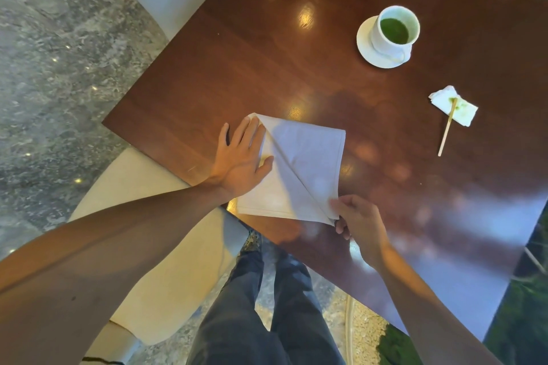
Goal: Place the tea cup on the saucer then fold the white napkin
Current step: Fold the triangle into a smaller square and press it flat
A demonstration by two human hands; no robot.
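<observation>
A white tea cup (396, 28) holding green tea stands on a white saucer (366, 49) at the far right of the dark wooden table (237, 62). The white napkin (302, 169) lies near the table's front edge, with a diagonal crease running across it. My left hand (241, 154) rests flat with spread fingers on the napkin's left side. My right hand (360, 221) pinches the napkin's near right corner between thumb and fingers.
A crumpled paper tissue with green stains (453, 105) lies right of the napkin, and a wooden stir stick (446, 130) leans across it. A cream chair (142, 216) stands under the table's left front edge. My legs are below the table edge.
</observation>
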